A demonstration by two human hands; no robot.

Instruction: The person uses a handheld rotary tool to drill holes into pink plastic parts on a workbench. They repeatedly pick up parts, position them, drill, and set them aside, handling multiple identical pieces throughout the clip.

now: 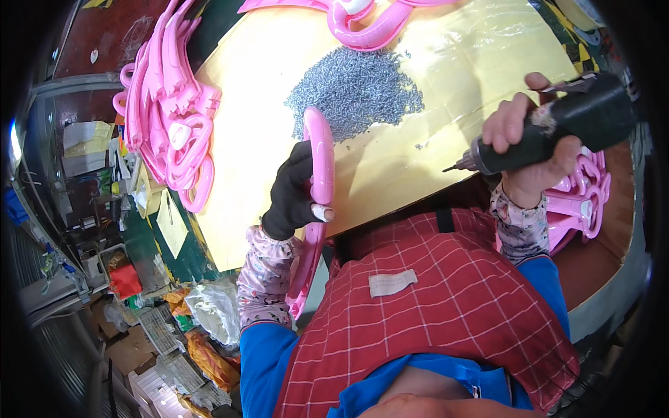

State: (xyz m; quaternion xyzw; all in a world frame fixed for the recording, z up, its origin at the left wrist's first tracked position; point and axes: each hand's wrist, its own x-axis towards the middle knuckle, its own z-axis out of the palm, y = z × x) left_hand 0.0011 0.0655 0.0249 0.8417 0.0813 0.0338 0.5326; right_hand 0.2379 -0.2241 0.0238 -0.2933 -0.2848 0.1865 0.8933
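Note:
My left hand, in a black glove with the thumb tip bare, grips a long pink plastic part near the table's front edge. That part stands edge-on to me, its lower end hanging beside my left forearm. My right hand is bare and wraps around a dark power screwdriver. Its thin bit points left over the yellow sheet, apart from the pink part. Beyond my left hand, a heap of small metal screws lies on the yellow sheet.
Pink plastic parts are piled at the table's left. More pink pieces lie at the far edge, and others sit in a brown-lined container at my right. Bags and cardboard clutter the lower left.

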